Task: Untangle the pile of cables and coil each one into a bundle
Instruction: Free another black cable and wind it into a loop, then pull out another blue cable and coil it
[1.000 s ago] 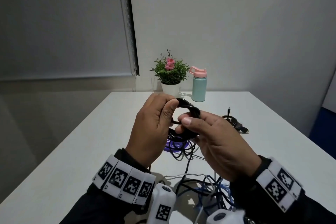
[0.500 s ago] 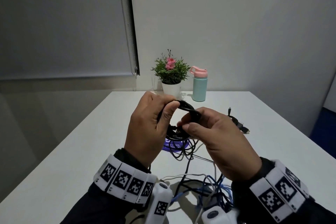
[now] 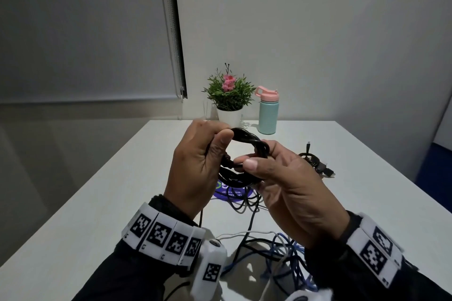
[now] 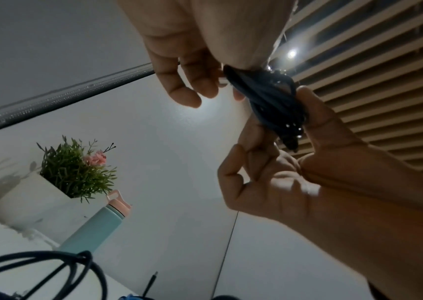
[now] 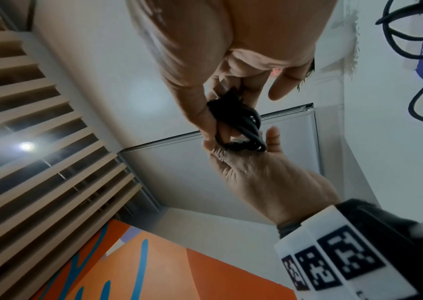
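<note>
Nearest the camera, a tangle of blue, white and black cables lies on the white table. Above it, both hands hold a black cable coil in the air. Compared with half a second ago, the right thumb now lies straighter across the loop. The left hand grips the coil's left side with curled fingers; the right hand pinches its right side. Beyond lie a coiled bundle, a potted plant and a bottle.
</note>
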The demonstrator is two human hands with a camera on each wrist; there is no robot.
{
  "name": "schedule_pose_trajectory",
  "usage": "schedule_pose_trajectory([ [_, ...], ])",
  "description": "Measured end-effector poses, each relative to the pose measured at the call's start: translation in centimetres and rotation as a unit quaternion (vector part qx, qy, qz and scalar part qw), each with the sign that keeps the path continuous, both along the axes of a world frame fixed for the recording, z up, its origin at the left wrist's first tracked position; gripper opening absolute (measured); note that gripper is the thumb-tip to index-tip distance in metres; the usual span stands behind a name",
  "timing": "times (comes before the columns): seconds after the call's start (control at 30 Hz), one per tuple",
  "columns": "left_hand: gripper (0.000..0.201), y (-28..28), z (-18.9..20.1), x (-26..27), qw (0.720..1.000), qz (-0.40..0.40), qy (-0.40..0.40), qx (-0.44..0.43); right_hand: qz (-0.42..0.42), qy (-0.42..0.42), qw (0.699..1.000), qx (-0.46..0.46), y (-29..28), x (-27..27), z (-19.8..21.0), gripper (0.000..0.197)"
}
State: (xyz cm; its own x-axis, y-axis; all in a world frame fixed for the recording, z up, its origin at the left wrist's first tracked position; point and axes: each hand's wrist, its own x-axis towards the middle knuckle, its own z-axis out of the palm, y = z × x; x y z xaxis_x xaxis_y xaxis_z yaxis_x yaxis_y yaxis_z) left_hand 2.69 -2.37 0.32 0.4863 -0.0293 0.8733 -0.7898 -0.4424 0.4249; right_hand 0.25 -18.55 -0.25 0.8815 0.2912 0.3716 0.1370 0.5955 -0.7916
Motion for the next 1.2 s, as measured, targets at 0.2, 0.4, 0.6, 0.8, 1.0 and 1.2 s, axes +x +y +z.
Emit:
schedule_pose_trajectory([
  [0.2, 0.021, 0.2, 0.9, -0.3, 0.958, -0.185, 0.193, -0.102, 0.061, -0.004, 0.998, -0.002, -0.3, 0.0, 0.2, 0.051],
  [0.4, 0.036, 0.0, 1.0, -0.3, 0.791, -0.402, 0.389, -0.246, 0.089, -0.001, 0.996, -0.018, -1.5, 0.6, 0.9, 0.058],
  [0.6, 0.031, 0.5, 1.0, 0.3, 0.769, -0.401, 0.397, -0.301, 0.001, -0.037, 0.997, -0.07, -1.3, 1.1, 0.1, 0.036],
  [0.8, 0.029, 0.0, -0.5, 1.2, 0.809, -0.318, 0.371, -0.328, -0.206, -0.151, 0.906, -0.338, -1.1, 1.4, -0.6, 0.025],
  [1.0, 0.022, -0.2, -1.8, 0.9, 0.907, -0.171, 0.358, -0.143, -0.241, -0.12, 0.904, -0.331, -3.7, 1.9, 0.1, 0.029],
  [1.2, 0.014, 3.3, -3.8, -1.9, 0.891, -0.162, 0.422, 0.038, -0.315, -0.055, 0.832, -0.453, -12.0, 4.3, 0.4, 0.018],
])
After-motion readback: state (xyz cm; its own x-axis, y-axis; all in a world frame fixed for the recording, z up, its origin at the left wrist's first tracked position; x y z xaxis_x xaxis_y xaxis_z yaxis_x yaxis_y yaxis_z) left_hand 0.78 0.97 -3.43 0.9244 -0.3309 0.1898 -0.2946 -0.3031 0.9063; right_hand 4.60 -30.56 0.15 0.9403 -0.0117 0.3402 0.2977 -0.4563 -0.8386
